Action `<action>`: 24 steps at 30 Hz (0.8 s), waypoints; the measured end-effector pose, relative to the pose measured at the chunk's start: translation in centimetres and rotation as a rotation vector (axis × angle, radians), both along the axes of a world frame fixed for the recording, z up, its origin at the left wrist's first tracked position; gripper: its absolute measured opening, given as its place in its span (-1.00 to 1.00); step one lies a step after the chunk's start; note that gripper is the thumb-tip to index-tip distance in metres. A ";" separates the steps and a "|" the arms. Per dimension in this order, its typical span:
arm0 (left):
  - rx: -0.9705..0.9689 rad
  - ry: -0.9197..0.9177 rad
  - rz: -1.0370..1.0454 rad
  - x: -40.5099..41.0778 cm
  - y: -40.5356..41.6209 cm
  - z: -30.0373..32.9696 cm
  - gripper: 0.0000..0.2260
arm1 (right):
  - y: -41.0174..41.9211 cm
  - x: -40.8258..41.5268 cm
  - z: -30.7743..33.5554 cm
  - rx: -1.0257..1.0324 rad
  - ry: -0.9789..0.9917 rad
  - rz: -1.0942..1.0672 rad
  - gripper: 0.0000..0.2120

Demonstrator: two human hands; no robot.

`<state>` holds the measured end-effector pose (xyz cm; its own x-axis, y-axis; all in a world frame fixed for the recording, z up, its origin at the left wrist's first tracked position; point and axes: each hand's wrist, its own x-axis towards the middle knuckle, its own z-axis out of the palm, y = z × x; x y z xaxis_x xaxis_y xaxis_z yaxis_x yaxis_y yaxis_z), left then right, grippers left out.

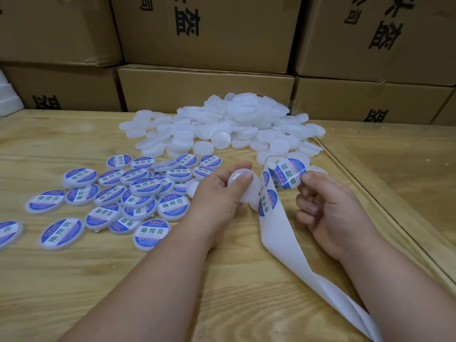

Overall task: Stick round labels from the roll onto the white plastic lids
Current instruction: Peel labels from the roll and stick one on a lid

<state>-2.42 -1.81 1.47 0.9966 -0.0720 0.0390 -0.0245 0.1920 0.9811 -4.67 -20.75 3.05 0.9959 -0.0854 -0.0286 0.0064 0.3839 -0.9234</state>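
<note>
My left hand grips a bare white plastic lid between thumb and fingers, near the table's middle. My right hand pinches a round blue-and-white label at its edge, lifted off the backing strip. The label roll lies just behind, partly hidden by the label. Its white backing strip runs from the roll between my hands toward the lower right corner, with a few labels still on it. A pile of bare white lids sits at the back of the table.
Several labelled lids lie spread over the left part of the wooden table. Stacked cardboard boxes form a wall behind the table. A table seam runs diagonally at the right.
</note>
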 end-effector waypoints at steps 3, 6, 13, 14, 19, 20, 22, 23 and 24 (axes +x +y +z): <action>0.018 -0.050 0.042 -0.1 -0.1 0.2 -0.81 | 0.0 0.0 0.0 0.001 0.002 0.042 -0.81; -0.138 -0.027 0.029 -0.1 -0.4 0.5 -0.80 | 0.2 0.0 -0.1 -0.016 0.006 0.077 -0.75; -0.221 0.001 -0.112 0.3 -0.3 0.4 -0.63 | 0.7 -0.2 -0.2 -0.060 0.006 0.168 -0.87; -0.233 0.002 -0.132 0.4 -0.4 0.4 -0.60 | 0.7 -0.2 -0.3 -0.073 0.000 0.184 -0.87; -0.228 0.008 -0.238 0.1 -0.4 0.8 -0.57 | 0.8 -0.1 -0.8 -0.188 -0.015 0.204 -0.89; -0.223 0.011 -0.249 0.0 -0.4 0.9 -0.57 | 0.9 0.0 -0.9 -0.208 -0.011 0.198 -0.83; -0.215 0.016 -0.261 -0.2 -0.4 1.1 -0.57 | 1.0 0.0 -1.1 -0.232 -0.014 0.182 -0.82; -0.210 0.017 -0.261 -0.3 -0.4 1.2 -0.59 | 1.0 0.0 -1.0 -0.235 -0.019 0.185 -0.84; -0.208 0.021 -0.259 -0.3 -0.4 1.3 -0.61 | 1.1 -0.1 -1.0 -0.238 -0.019 0.186 -0.87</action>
